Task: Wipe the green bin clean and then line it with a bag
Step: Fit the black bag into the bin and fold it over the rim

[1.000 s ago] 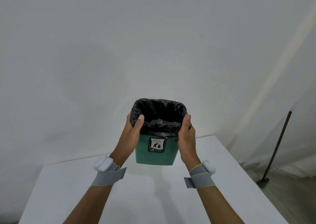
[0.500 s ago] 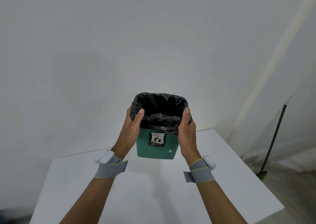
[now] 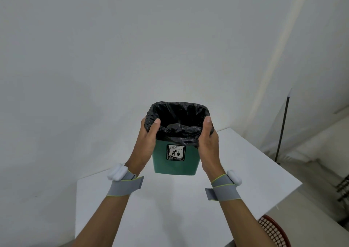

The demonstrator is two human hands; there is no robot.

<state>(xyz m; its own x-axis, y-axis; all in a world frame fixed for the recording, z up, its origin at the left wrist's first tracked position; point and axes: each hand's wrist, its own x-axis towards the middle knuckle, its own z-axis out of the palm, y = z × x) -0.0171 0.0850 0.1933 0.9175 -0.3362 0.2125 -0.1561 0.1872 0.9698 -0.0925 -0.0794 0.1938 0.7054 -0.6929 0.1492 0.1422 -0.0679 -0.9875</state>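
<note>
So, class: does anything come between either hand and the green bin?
Only the black bag. Both the left hand and the right hand grip the green bin at its sides, thumbs pressing on the bag's folded-over edge at the rim.

Bin (image 3: 175, 163) hides the fingers; red basket (image 3: 273, 231) cut off.

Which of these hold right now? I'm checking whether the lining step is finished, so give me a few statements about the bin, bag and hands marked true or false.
1. A black bag lines the green bin, folded over its rim. True.
2. The bin rests on the white table. False: both hands hold it up above the table.
3. The left hand and right hand grip opposite sides. True.
4. The bin's sticker faces away from the camera. False: it faces the camera.
</note>
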